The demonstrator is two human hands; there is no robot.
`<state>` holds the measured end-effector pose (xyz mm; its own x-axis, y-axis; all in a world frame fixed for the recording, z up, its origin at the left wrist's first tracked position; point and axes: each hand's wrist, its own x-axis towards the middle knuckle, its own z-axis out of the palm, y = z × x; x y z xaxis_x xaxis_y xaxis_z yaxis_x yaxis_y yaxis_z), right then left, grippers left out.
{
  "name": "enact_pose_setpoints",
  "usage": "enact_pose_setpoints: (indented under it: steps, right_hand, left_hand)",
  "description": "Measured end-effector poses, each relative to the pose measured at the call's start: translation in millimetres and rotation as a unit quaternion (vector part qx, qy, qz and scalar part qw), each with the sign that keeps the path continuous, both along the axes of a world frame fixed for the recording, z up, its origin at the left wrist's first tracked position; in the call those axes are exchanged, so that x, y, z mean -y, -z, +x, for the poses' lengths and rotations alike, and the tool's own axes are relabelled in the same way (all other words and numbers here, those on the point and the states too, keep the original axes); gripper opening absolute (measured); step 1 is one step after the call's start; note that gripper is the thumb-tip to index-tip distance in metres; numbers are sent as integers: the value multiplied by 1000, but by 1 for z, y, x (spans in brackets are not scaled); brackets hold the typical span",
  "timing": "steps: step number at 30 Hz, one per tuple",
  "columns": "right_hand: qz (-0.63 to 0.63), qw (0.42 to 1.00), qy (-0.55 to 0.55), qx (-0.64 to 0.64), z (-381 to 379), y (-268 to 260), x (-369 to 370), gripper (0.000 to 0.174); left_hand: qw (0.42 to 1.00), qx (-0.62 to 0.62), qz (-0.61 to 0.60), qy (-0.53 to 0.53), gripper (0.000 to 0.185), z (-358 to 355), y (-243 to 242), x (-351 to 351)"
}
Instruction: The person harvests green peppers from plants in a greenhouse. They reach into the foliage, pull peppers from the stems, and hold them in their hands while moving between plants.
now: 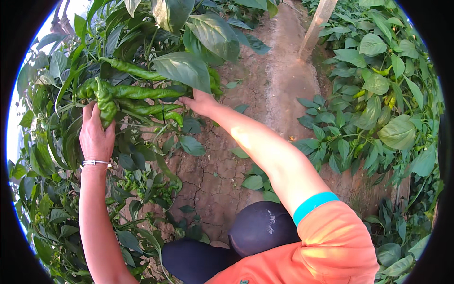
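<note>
Several long, wrinkled green peppers (142,92) lie among the leaves of a pepper plant at the upper left. My left hand (97,133), with a thin bracelet at the wrist, is at a short, crumpled green pepper (106,106), its thumb and fingers around the lower part. Part of those fingers is hidden behind the pepper. My right hand (202,103) reaches in from the right to the tips of the long peppers, under a broad leaf (186,71). The leaf and peppers cover some of its fingers, so its grip is unclear.
Cracked bare soil (216,170) runs between two rows of pepper plants. A wooden post (317,28) stands at the upper right, near the right row's foliage (376,85). My dark-clad knees (264,227) are at the bottom. Smaller peppers (145,186) hang low at the left.
</note>
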<state>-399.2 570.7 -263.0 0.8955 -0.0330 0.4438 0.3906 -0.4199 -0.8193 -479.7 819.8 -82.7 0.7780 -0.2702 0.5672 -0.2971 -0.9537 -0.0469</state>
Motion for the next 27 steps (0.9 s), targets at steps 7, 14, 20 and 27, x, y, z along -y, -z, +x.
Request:
enact_pose_setpoints:
  steps: [7, 14, 20, 27]
  right_hand:
    - [-79, 948, -287, -115, 13, -20, 52, 84]
    - [269, 808, -405, -332, 8, -19, 71, 47]
    - [471, 667, -418, -397, -3, -12, 64, 22]
    - [174, 941, -272, -99, -39, -14, 47, 42]
  left_hand:
    - [999, -32, 1, -6, 44, -10, -3, 0]
    - [999, -48, -3, 16, 45, -13, -4, 6]
    - [999, -52, -9, 6, 45, -10, -1, 1]
    - [999, -11, -6, 34, 53, -3, 9, -11]
